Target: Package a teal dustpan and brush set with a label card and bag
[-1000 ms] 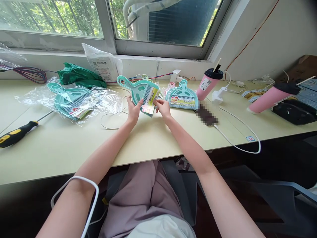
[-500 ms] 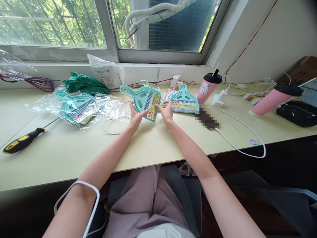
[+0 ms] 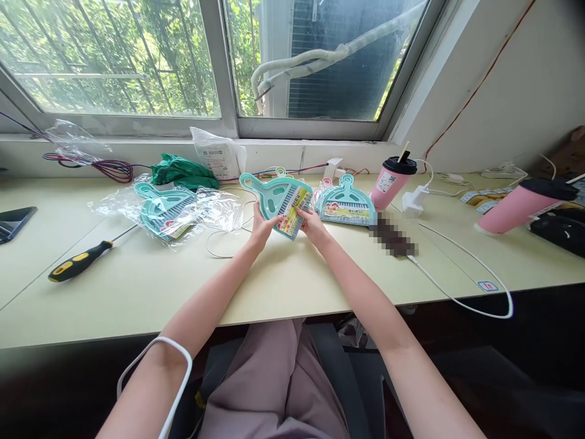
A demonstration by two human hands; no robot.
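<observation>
Above the table I hold a mint-green mini dustpan (image 3: 266, 190) with a brush set into it. A printed card label (image 3: 295, 210) covers part of the bristles. My left hand (image 3: 264, 227) grips the lower left edge, thumb on the front. Closed on the right edge near the label is my right hand (image 3: 313, 224); its fingers behind the dustpan are hidden. Just to the right, more dustpan sets (image 3: 346, 194) lie in a pile, a mint-green one on top. On the left, another mint-green dustpan set (image 3: 158, 207) lies in a clear plastic bag (image 3: 219, 210).
A screwdriver (image 3: 80, 261) with a black and yellow handle lies at left. Green plastic (image 3: 180, 172) and a white packet (image 3: 218, 155) are by the window. Pink cups (image 3: 387, 183) stand or lean at right. A white cable (image 3: 457, 299) loops past the table's front edge.
The view has shifted, so everything sits lower and further right in the picture. Both hands keep hold of the dustpan set; my right fingers are now closer around its edge.
</observation>
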